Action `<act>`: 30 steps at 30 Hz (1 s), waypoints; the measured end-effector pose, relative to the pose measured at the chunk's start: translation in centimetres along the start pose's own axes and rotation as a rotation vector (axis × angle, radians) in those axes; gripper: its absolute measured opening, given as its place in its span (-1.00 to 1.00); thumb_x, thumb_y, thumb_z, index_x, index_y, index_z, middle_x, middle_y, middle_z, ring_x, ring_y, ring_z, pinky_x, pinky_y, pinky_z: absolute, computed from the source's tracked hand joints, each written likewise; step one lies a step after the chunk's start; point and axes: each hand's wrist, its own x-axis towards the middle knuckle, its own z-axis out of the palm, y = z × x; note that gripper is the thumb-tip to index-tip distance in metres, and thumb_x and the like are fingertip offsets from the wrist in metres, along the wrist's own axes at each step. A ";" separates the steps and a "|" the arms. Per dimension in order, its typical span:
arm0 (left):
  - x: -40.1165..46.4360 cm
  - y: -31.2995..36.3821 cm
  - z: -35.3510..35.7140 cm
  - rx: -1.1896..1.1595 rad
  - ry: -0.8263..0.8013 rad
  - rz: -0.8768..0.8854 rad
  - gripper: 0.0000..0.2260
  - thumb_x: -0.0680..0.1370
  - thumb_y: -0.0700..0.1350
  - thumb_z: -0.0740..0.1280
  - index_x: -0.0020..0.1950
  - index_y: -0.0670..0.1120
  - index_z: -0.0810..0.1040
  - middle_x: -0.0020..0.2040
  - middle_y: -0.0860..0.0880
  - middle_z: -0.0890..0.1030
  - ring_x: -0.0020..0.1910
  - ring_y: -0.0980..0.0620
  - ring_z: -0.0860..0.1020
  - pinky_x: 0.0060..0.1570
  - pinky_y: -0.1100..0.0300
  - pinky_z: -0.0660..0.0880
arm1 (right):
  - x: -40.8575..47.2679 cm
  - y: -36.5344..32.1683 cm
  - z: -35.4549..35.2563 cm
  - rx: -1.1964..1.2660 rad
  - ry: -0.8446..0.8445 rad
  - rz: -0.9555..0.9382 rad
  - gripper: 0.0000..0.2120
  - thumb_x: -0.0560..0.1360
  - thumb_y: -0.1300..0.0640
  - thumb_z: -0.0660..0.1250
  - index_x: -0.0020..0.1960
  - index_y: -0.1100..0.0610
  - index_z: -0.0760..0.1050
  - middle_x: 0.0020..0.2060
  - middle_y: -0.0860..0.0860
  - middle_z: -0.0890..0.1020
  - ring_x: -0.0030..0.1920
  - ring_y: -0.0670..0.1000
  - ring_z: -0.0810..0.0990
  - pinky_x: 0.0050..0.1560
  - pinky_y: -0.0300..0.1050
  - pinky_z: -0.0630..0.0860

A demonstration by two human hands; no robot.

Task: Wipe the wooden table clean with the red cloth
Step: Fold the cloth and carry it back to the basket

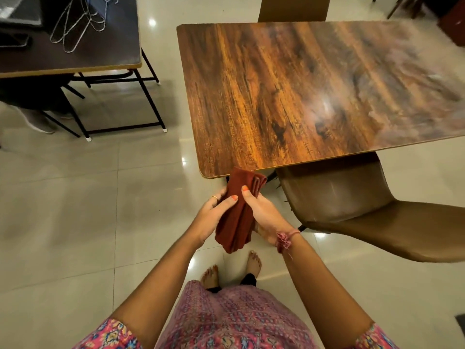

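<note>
The wooden table (pixel 302 96) with a glossy brown grain top stands ahead and to the right, its near left corner just beyond my hands. A folded red cloth (pixel 239 217) hangs in the air below that corner, above the floor. My left hand (pixel 214 215) grips the cloth from the left and my right hand (pixel 261 212) grips it from the right, thumbs on top. The cloth's upper end overlaps the table's near edge in the picture; the cloth does not lie on the top.
A brown padded chair (pixel 364 210) sits tucked at the table's near right side. Another chair back (pixel 294 7) shows beyond the far edge. A dark table (pixel 100 56) with wire hangers (pixel 80 23) stands at the left. Pale tiled floor (pixel 88 197) lies between.
</note>
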 end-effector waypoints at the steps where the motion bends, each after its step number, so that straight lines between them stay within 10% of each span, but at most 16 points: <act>1: -0.1 0.1 0.3 0.007 -0.027 -0.018 -0.73 0.58 -0.05 0.25 0.26 0.17 0.36 0.09 0.22 0.52 -0.03 0.36 0.54 -0.16 0.51 0.45 | -0.6 0.3 -0.4 0.028 -0.001 -0.001 -0.71 0.62 -0.04 0.14 0.25 0.09 0.41 -0.07 0.00 0.62 -0.13 -0.07 0.64 -0.26 -0.27 0.59; 7: 0.4 -0.3 2.6 0.146 -0.249 -0.097 -0.29 0.43 0.26 0.33 0.51 0.07 0.19 0.33 0.03 0.47 0.20 0.13 0.51 0.12 0.28 0.48 | -4.1 2.3 -2.5 0.145 0.052 -0.002 -0.70 0.61 -0.09 0.11 0.21 0.04 0.44 0.09 0.10 0.62 0.10 0.09 0.62 0.11 0.02 0.58; 19: 0.7 -1.8 12.4 0.158 -0.527 -0.308 -0.54 0.46 0.08 0.40 0.32 0.01 0.43 0.20 -0.05 0.60 0.16 -0.04 0.58 0.23 -0.01 0.47 | -12.2 6.8 -10.7 0.543 0.416 0.009 -0.51 0.54 -0.23 0.15 0.25 0.10 0.50 0.09 0.08 0.66 0.09 0.09 0.64 0.12 0.12 0.56; 25: -0.5 -2.7 18.9 0.183 -0.612 -0.478 -0.82 0.55 -0.01 0.28 0.07 -0.03 0.60 -0.03 -0.04 0.70 -0.07 0.00 0.67 -0.09 0.13 0.56 | -17.3 10.3 -15.7 0.785 0.613 -0.009 -0.48 0.53 -0.23 0.20 0.26 0.14 0.51 0.07 0.07 0.68 0.05 0.06 0.66 0.00 0.01 0.60; 30: -1.2 -4.1 23.5 0.231 -0.629 -0.580 -0.79 0.53 -0.02 0.29 0.06 -0.07 0.62 0.05 -0.12 0.67 0.04 -0.11 0.62 0.08 0.00 0.53 | -21.0 12.6 -19.2 0.854 0.646 -0.035 -0.72 0.53 -0.07 0.29 0.11 0.10 0.56 -0.09 -0.01 0.72 -0.08 -0.03 0.69 -0.15 -0.11 0.62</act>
